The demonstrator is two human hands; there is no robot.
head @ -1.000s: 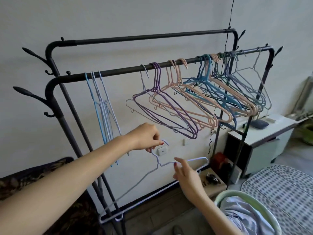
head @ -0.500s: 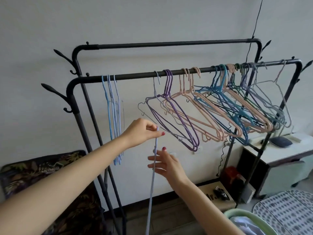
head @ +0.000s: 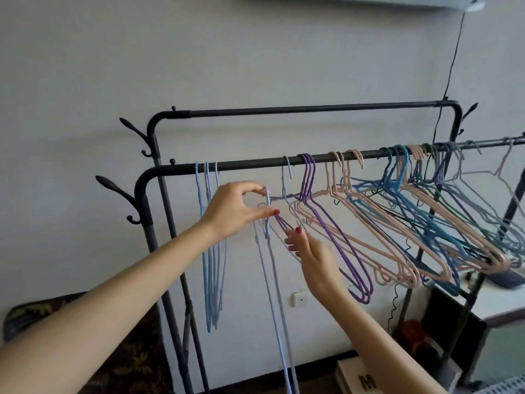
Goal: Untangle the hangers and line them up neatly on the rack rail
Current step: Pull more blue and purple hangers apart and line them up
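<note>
Change: since half a second ago you have lifted the pale blue hanger [head: 272, 268] from waist height up to just under the front rail [head: 255, 164]; the view has tipped upward with it.
Left hand [head: 231, 213]: grip narrow, thumb and forefinger pinching the hanger's hook [head: 267, 196].
Right hand [head: 314, 258]: fingers relaxed and straight, touching wire low beside the purple hangers [head: 338, 240]; holding nothing that you can confirm.
Hanger axis: hangs near vertical from your left pinch, its body running down past the bottom of the view.
Key relation: the hook sits below the rail and a little toward you, under the bare stretch between the three sorted blue hangers [head: 211, 251] on the left and the lone grey-blue hook [head: 287, 166] on the right.
Nearer hand: left, already on the hook; it should do the placing.
Likely next: raise the hook up and over the rail into that gap.
Risk: the hanger's shoulder lies against the purple wires near your right fingers; it may snag as it rises.
Remaining: the pink, blue and green hangers [head: 426, 211] to the right look bunched and crossed.
</note>
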